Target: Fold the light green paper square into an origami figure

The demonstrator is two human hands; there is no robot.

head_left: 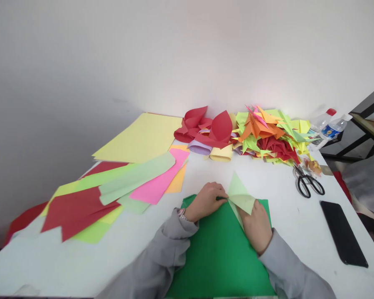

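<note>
A light green folded paper piece (240, 194) stands between both hands, its point up. My left hand (205, 202) pinches its left corner with closed fingers. My right hand (257, 226) grips its lower right part, the fingers tucked under the paper. Both hands rest over a dark green sheet (218, 253) lying on the white table (286, 224). Grey sleeves cover both arms, and a watch shows at the left wrist.
Loose coloured sheets (124, 178) spread at the left. A heap of folded paper figures (262, 133) and red curled pieces (205, 128) sits at the back. Black scissors (308, 182) and a black phone (343, 232) lie at the right, with plastic bottles (330, 126) behind.
</note>
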